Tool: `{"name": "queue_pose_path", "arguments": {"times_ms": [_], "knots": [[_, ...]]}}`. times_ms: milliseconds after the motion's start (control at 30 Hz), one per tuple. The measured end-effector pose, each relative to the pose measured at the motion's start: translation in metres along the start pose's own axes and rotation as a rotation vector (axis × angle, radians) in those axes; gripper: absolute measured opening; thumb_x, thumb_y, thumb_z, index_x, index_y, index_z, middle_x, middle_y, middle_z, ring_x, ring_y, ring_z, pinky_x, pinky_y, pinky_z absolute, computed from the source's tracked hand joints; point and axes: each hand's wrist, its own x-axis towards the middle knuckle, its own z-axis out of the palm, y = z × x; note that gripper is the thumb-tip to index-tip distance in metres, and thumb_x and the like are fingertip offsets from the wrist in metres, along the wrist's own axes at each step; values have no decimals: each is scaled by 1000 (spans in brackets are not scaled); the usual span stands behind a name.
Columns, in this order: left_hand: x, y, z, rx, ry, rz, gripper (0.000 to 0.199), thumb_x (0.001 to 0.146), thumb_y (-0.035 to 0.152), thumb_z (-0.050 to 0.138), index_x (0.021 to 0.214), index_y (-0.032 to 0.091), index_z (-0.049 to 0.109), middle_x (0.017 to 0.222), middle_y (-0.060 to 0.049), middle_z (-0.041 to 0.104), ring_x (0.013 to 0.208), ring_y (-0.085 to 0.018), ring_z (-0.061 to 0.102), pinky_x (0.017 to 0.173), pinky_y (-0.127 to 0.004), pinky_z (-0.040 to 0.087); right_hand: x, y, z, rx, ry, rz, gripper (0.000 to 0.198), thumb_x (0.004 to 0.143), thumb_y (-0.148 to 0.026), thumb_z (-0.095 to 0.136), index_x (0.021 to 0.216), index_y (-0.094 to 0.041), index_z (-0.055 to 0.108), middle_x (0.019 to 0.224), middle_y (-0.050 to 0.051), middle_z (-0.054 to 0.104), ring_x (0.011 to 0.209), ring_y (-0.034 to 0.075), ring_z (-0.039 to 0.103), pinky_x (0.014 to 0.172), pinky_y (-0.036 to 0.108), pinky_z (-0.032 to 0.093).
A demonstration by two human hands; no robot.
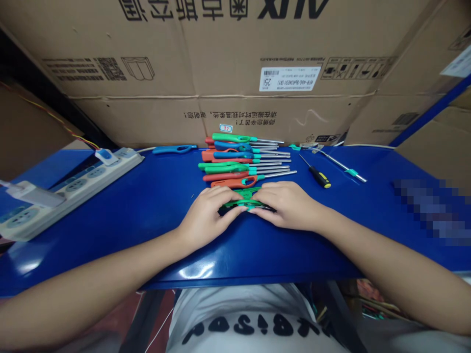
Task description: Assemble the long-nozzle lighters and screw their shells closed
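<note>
Both hands meet over the front middle of the table around a green gas lighter (pixel 247 202) with its handle casing partly visible. My left hand (pixel 210 213) grips its left end between thumb and fingers. On the right end, my right hand (pixel 289 205) is closed, with a dark part showing below its fingers. Much of the lighter is hidden by the fingers. Just beyond lies a row of stick lighters (pixel 235 167) in red, green, blue and orange, their metal tubes pointing right. The orange lighter (pixel 233 183) is nearest to the hands.
A screwdriver (pixel 319 176) and a loose metal tube (pixel 340 164) with a teal piece lie to the right. A blue lighter handle (pixel 174 149) rests at the back left. The power strip (pixel 79 189) with plugs runs along the left. Cardboard (pixel 154 113) walls the back.
</note>
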Motion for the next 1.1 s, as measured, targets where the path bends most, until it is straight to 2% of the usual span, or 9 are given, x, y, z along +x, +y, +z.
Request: {"name": "queue_pose_path", "arguments": {"times_ms": [100, 167, 233, 333, 433, 567, 733, 900, 1100], "knots": [[1, 0, 0, -76, 7, -76, 13, 92, 31, 68, 93, 19, 70, 92, -3, 75, 85, -19, 69, 78, -29, 50, 1, 2, -2, 15, 21, 19, 27, 100, -41, 54, 106, -17, 66, 96, 8, 72, 87, 21, 63, 73, 30, 46], [2, 1, -1, -111, 17, -157, 14, 91, 33, 69, 92, 19, 71, 89, -2, 75, 78, -17, 68, 74, -27, 50, 1, 5, -4, 3, 103, 20, 33, 98, -45, 56, 115, -17, 62, 111, 12, 69, 100, 25, 61, 81, 34, 47], [3, 1, -1, -139, 27, -215, 15, 91, 34, 69, 91, 19, 71, 88, -1, 76, 75, -16, 67, 71, -26, 50, 1, 6, -7, -46, 184, 18, 35, 96, -47, 58, 116, -18, 61, 116, 14, 64, 105, 27, 56, 87, 39, 46], [4, 1, -1, -160, 46, -242, 17, 91, 36, 69, 90, 19, 71, 87, -1, 76, 74, -16, 66, 69, -26, 49, 1, 7, -11, -145, 212, -5, 23, 98, -41, 56, 102, -20, 64, 110, 13, 63, 102, 28, 54, 87, 43, 41], [4, 1, 0, -161, 56, -252, 18, 90, 37, 69, 88, 19, 70, 85, -1, 75, 74, -16, 65, 68, -26, 48, 1, 5, -12, -219, 209, -55, 22, 100, -35, 53, 91, -19, 65, 105, 12, 65, 98, 26, 54, 84, 41, 38], [5, 3, 1, -248, 62, -312, 18, 89, 37, 70, 88, 19, 70, 83, 0, 74, 71, -15, 62, 66, -25, 47, 2, 0, -10, -296, 225, -84, 24, 101, -32, 50, 92, -17, 66, 103, 11, 68, 92, 24, 54, 79, 39, 35], [8, 2, 1, -408, 80, -420, 26, 84, 42, 73, 84, 17, 68, 74, 1, 68, 63, -12, 55, 60, -24, 43, 3, -4, -10, -344, 228, -27, 26, 103, -31, 47, 98, -16, 68, 101, 11, 69, 90, 25, 53, 75, 39, 34], [8, -3, 3, -546, 25, -497, 35, 81, 50, 74, 80, 16, 66, 69, 1, 64, 60, -12, 54, 58, -24, 43, 3, -2, -4, -241, 231, -10, 21, 101, -28, 50, 99, -15, 66, 99, 11, 67, 91, 24, 53, 78, 37, 39], [7, -4, 5, -644, -43, -626, 43, 75, 55, 77, 83, 14, 68, 69, 1, 63, 57, -10, 51, 54, -22, 40, 2, 6, 1, -21, 156, 13, 12, 97, -26, 57, 98, -15, 62, 98, 11, 64, 93, 25, 55, 82, 37, 46]]}}
